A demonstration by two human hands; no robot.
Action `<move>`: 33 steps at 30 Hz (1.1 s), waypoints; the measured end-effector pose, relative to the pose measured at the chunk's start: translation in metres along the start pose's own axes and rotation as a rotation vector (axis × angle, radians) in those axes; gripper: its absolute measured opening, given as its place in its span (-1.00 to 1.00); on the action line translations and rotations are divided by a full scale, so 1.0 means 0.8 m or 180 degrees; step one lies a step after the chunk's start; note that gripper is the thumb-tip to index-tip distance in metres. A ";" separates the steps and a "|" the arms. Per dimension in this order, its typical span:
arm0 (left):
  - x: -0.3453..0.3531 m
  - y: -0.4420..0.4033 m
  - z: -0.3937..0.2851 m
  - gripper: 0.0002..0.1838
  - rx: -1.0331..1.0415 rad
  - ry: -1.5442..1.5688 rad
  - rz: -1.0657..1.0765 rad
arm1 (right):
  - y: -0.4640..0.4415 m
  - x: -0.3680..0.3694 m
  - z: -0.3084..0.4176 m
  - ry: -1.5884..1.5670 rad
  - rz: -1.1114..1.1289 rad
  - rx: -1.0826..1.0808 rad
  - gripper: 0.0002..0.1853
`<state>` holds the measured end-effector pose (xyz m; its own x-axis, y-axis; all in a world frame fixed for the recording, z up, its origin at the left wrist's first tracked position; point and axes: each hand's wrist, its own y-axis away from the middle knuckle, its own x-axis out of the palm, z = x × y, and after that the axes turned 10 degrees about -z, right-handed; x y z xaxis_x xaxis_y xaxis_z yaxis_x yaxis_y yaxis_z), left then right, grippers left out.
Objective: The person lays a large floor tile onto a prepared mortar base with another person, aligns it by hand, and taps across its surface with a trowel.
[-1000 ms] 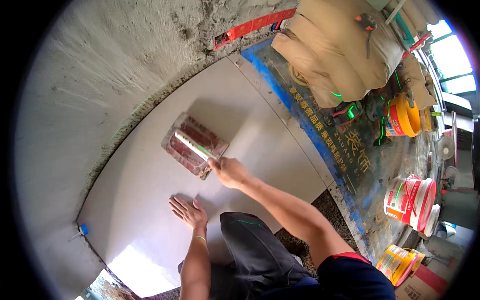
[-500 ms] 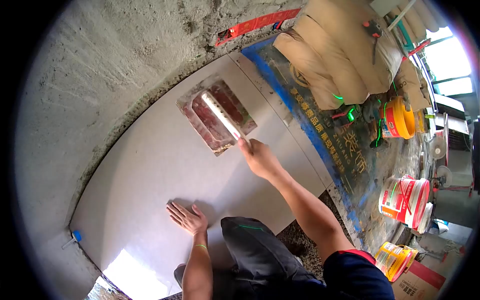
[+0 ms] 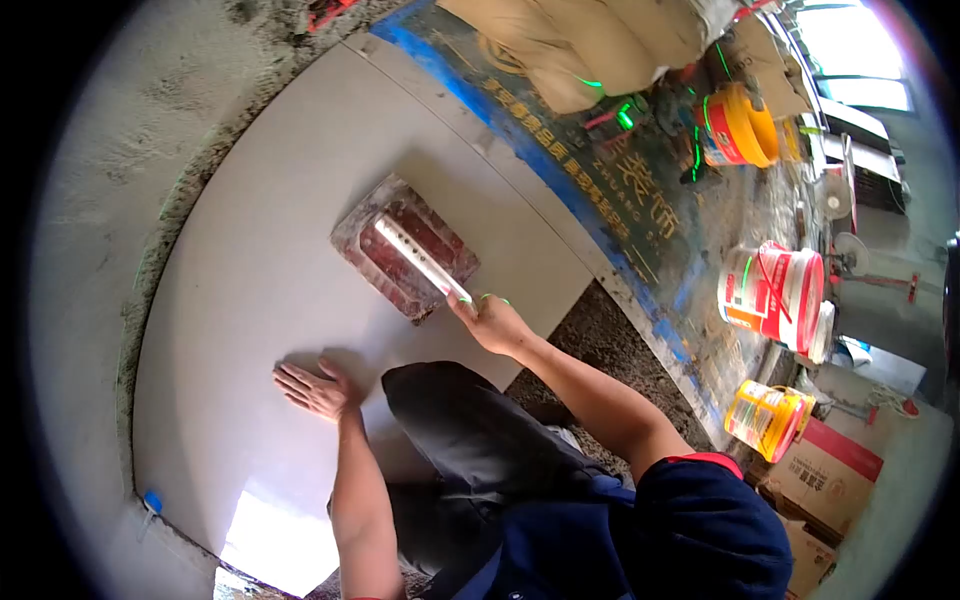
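My right hand (image 3: 490, 322) is closed around the lower end of the white handle of a tiling float (image 3: 404, 248). The float has a broad, reddish, mortar-stained base and rests on or just over a large pale floor tile (image 3: 230, 300). Whether it touches the tile I cannot tell. To the left, my left hand (image 3: 315, 388) lies flat on the same tile, fingers spread, holding nothing. My bent knee (image 3: 430, 390) is between the two arms.
A rough wall (image 3: 90, 200) curves along the tile's left edge, with a blue clip (image 3: 152, 502) at the corner. Dark mortar (image 3: 620, 345) shows beside the tile. Rightward are a printed floor sheet (image 3: 560, 140), paper sacks (image 3: 590, 45), a yellow bucket (image 3: 740, 125) and a white-red bucket (image 3: 775, 297).
The view has shifted and turned. My right hand has brought the float across the tile towards my knee. My left hand stays flat on the tile.
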<state>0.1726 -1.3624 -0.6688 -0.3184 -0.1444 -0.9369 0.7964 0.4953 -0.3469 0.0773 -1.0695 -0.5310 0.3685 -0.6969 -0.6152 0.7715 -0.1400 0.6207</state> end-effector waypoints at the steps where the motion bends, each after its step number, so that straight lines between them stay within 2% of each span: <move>1: -0.002 0.000 0.001 -0.23 0.0006 -0.0061 -0.0031 | 0.008 -0.004 -0.011 -0.0007 -0.0011 0.0047 -0.26; 5: 0.005 -0.002 0.005 -0.22 -0.0071 0.0015 -0.0063 | 0.057 -0.023 -0.041 -0.0208 -0.0169 0.0025 -0.23; 7: 0.012 0.001 0.008 -0.22 -0.0013 0.0128 -0.0090 | 0.087 -0.027 -0.076 -0.0465 -0.0451 -0.0353 -0.26; 9: 0.011 0.001 0.009 -0.21 0.0035 0.0057 -0.0116 | 0.095 -0.021 -0.100 -0.0490 -0.0655 -0.0345 -0.26; 11: 0.009 0.004 0.007 -0.21 -0.0067 0.0003 0.0063 | 0.074 -0.007 -0.113 0.0137 -0.0426 -0.0050 -0.27; 12: 0.009 0.004 0.009 -0.21 -0.0046 -0.0005 0.0041 | 0.071 -0.011 -0.108 -0.0051 -0.0360 0.0194 -0.26; 16: 0.008 -0.001 0.011 -0.22 -0.0037 -0.0038 0.0094 | 0.101 -0.036 -0.094 -0.0496 -0.0390 0.0182 -0.29; 19: 0.012 0.004 0.014 -0.21 -0.0077 0.0040 0.0082 | 0.091 -0.010 -0.128 -0.0078 -0.0427 0.0235 -0.27; 21: 0.011 0.000 0.011 -0.20 -0.0065 -0.0089 0.0184 | 0.071 -0.004 -0.115 -0.0036 -0.0430 0.0321 -0.30; 23: 0.012 0.000 0.013 -0.18 -0.0119 -0.0013 0.0171 | 0.053 -0.015 -0.086 -0.0074 -0.0145 0.0357 -0.28; 27: 0.018 -0.002 0.014 -0.19 -0.0097 -0.0025 0.0143 | 0.021 -0.021 -0.089 -0.0458 0.0245 0.0295 -0.26; 29: 0.014 0.000 0.012 -0.20 -0.0109 -0.0015 0.0109 | 0.004 -0.017 -0.134 0.0068 -0.1107 0.0374 -0.40; 31: 0.014 -0.001 0.013 -0.20 -0.0096 -0.0016 0.0114 | -0.016 -0.034 -0.195 0.1002 -0.2147 0.0042 -0.41; 33: 0.015 0.000 0.015 -0.21 -0.0059 -0.0027 0.0102 | -0.033 -0.048 -0.229 0.1463 -0.2199 0.0196 -0.28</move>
<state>0.1747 -1.3743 -0.6801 -0.2885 -0.1354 -0.9478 0.7964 0.5155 -0.3161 0.1378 -0.9102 -0.6127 0.0077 -0.0850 -0.9963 0.8768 -0.4785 0.0476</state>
